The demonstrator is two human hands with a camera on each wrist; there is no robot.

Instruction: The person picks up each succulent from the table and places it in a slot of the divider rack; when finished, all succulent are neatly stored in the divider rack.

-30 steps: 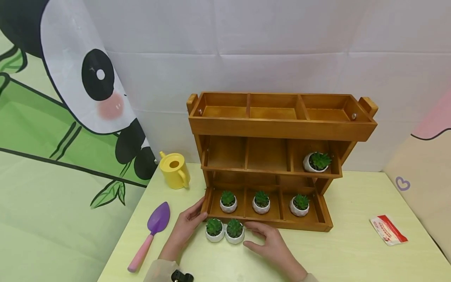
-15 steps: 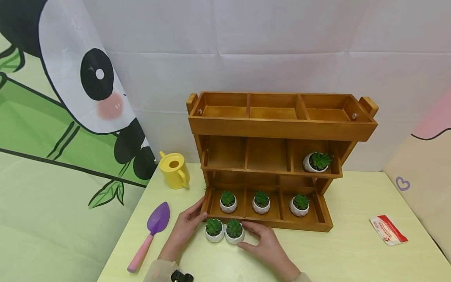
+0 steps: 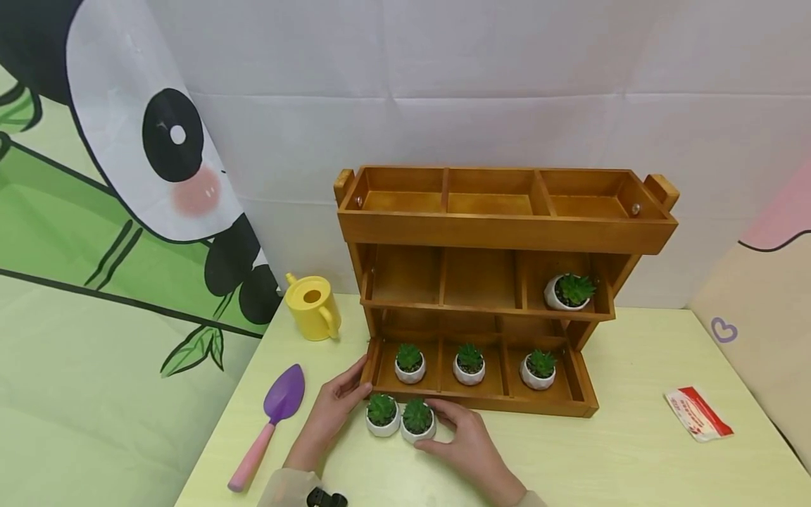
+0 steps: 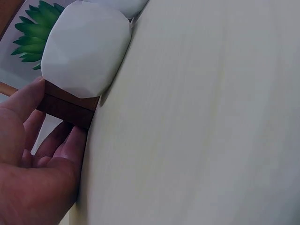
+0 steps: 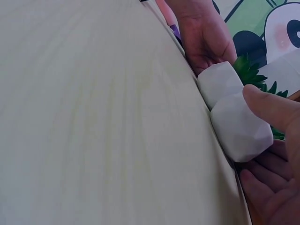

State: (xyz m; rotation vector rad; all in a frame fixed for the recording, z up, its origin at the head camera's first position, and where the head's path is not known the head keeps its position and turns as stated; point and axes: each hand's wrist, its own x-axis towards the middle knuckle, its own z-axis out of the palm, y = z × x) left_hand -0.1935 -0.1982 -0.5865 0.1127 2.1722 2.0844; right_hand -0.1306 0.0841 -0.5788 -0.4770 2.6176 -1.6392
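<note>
The succulent pot [image 5: 239, 129] — judged light, rigid, best gripped at its faceted wall — is held on the table [image 3: 633, 458] by the part-curled right hand [image 3: 465, 443], the rack [image 3: 507, 233] being gripped by the left hand [image 3: 332, 408].

Left-wrist view: farther pot [image 4: 123, 6] cropped
</note>
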